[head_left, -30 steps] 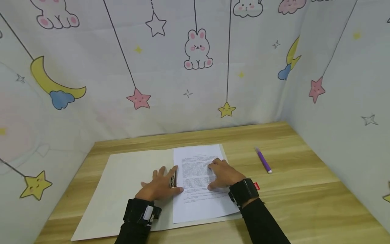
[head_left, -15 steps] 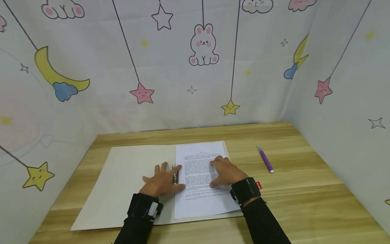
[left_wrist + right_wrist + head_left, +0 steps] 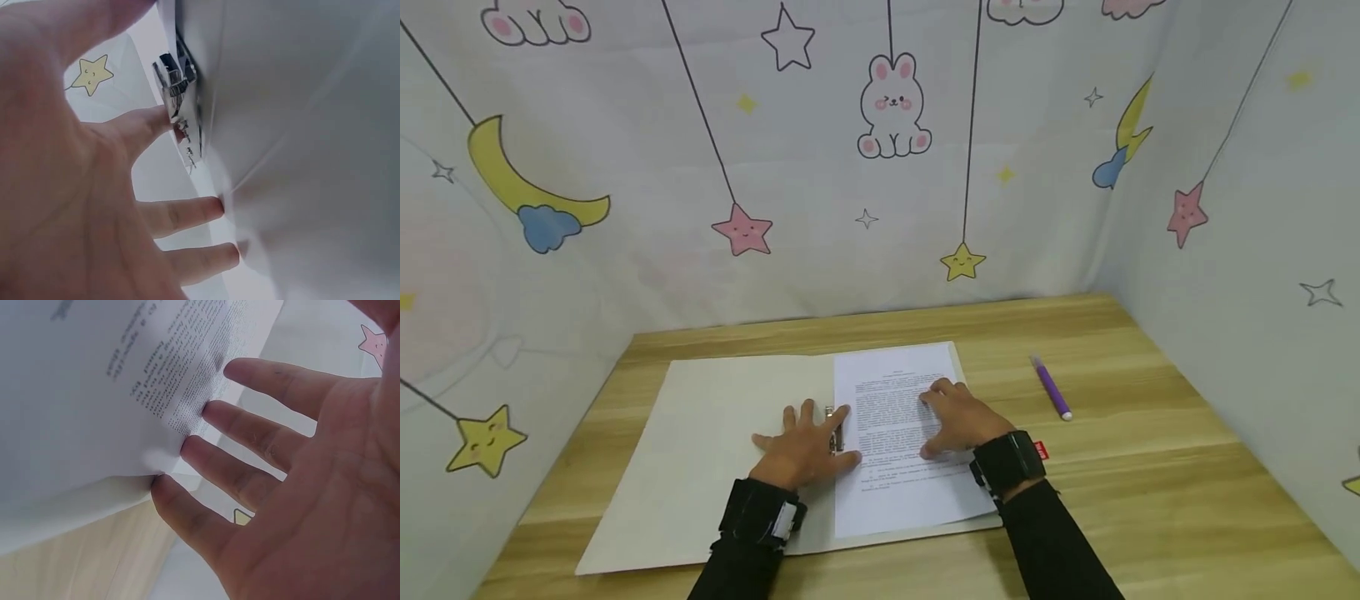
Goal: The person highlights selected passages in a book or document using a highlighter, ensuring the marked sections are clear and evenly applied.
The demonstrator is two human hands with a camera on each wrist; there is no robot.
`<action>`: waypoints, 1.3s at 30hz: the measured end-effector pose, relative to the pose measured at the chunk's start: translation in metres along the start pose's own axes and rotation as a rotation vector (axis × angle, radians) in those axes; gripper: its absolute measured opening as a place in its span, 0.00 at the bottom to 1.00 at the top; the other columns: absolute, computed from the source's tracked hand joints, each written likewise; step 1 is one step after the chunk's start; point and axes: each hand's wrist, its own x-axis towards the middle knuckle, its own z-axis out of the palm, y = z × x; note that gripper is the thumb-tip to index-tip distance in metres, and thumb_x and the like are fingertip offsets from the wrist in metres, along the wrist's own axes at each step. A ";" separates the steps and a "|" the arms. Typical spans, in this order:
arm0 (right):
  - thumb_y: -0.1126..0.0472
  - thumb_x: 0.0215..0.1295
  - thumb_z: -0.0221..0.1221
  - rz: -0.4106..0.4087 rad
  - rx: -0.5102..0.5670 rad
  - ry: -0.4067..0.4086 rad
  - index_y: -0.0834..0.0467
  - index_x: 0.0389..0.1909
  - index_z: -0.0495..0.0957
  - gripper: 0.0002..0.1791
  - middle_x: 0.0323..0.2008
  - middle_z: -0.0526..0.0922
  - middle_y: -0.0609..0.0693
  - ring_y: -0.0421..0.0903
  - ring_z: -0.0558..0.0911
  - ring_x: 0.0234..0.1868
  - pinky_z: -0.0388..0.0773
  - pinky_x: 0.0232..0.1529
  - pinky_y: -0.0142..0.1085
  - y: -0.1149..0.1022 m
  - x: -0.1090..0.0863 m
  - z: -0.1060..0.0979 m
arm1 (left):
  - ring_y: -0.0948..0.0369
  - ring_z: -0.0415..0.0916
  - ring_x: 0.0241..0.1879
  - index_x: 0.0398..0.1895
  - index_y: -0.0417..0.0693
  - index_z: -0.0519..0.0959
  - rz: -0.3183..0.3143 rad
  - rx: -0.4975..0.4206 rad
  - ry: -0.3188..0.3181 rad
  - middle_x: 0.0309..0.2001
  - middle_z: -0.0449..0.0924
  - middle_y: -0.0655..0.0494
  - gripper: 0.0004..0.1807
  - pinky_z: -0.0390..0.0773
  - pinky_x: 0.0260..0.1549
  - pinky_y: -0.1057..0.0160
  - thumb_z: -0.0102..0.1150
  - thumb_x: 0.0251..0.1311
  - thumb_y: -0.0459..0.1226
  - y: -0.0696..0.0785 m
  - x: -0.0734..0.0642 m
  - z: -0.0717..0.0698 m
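An off-white folder (image 3: 700,433) lies spread open on the table. A printed sheet of paper (image 3: 895,508) rests on its right half. My left hand (image 3: 799,452) is spread beside the metal clip (image 3: 838,438) along the fold, its thumb and forefinger reaching the sheet's left edge. The left wrist view shows other left fingertips (image 3: 215,206) touching the folder's surface. My right hand (image 3: 964,421) rests its fingertips on the right part of the text, fingers apart and slightly bent. The sheet's lower right corner lifts a little.
A purple pen (image 3: 1051,388) with a white end lies on the wooden table (image 3: 1150,467) to the right of the folder. White curtains (image 3: 820,283) printed with rabbits, stars and moons enclose the table at the back and sides.
The head view has shifted slightly. Both hands, the sheet and the folder keep nearly the same places relative to one another.
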 end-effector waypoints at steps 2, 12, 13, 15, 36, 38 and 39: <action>0.52 0.45 0.80 0.000 -0.005 -0.005 0.60 0.68 0.71 0.48 0.65 0.67 0.57 0.56 0.67 0.64 0.71 0.60 0.51 0.000 0.000 -0.001 | 0.31 0.52 0.69 0.75 0.64 0.65 -0.006 0.025 0.000 0.71 0.57 0.35 0.44 0.52 0.46 0.14 0.60 0.56 0.66 0.003 -0.001 -0.001; 0.52 0.49 0.78 -0.019 0.085 -0.017 0.60 0.71 0.68 0.49 0.67 0.66 0.58 0.57 0.66 0.66 0.68 0.63 0.53 0.009 -0.005 -0.018 | 0.30 0.54 0.67 0.76 0.61 0.64 -0.008 0.020 0.013 0.70 0.58 0.34 0.45 0.53 0.46 0.15 0.63 0.56 0.64 0.010 -0.009 -0.008; 0.52 0.51 0.77 -0.027 0.119 0.002 0.60 0.72 0.67 0.48 0.67 0.67 0.59 0.58 0.67 0.66 0.69 0.62 0.53 0.015 -0.008 -0.026 | 0.30 0.54 0.67 0.76 0.60 0.64 -0.009 0.017 0.019 0.70 0.58 0.33 0.46 0.53 0.46 0.15 0.63 0.56 0.64 0.011 -0.009 -0.009; 0.52 0.57 0.74 -0.016 0.193 0.068 0.62 0.72 0.65 0.45 0.65 0.70 0.62 0.59 0.71 0.63 0.72 0.59 0.54 0.029 -0.017 -0.044 | 0.29 0.53 0.68 0.76 0.59 0.64 -0.008 0.019 0.036 0.71 0.57 0.33 0.46 0.52 0.47 0.15 0.63 0.56 0.63 0.012 -0.010 -0.010; 0.60 0.65 0.61 0.450 0.159 0.267 0.66 0.37 0.80 0.11 0.34 0.81 0.59 0.55 0.78 0.32 0.75 0.27 0.47 0.129 -0.059 -0.061 | 0.29 0.52 0.68 0.77 0.55 0.64 0.070 0.162 0.139 0.71 0.58 0.33 0.43 0.55 0.53 0.20 0.60 0.62 0.61 0.022 -0.015 -0.020; 0.61 0.63 0.61 0.463 0.156 0.261 0.67 0.37 0.81 0.11 0.33 0.81 0.59 0.55 0.77 0.32 0.75 0.26 0.46 0.129 -0.059 -0.059 | 0.29 0.53 0.68 0.77 0.54 0.63 0.079 0.158 0.154 0.71 0.58 0.33 0.42 0.56 0.53 0.20 0.60 0.63 0.60 0.022 -0.015 -0.020; 0.63 0.60 0.62 0.467 0.158 0.259 0.67 0.36 0.82 0.10 0.32 0.80 0.59 0.55 0.77 0.31 0.75 0.26 0.46 0.129 -0.059 -0.058 | 0.29 0.53 0.68 0.77 0.54 0.63 0.084 0.155 0.162 0.71 0.58 0.33 0.42 0.56 0.53 0.20 0.60 0.63 0.60 0.022 -0.014 -0.021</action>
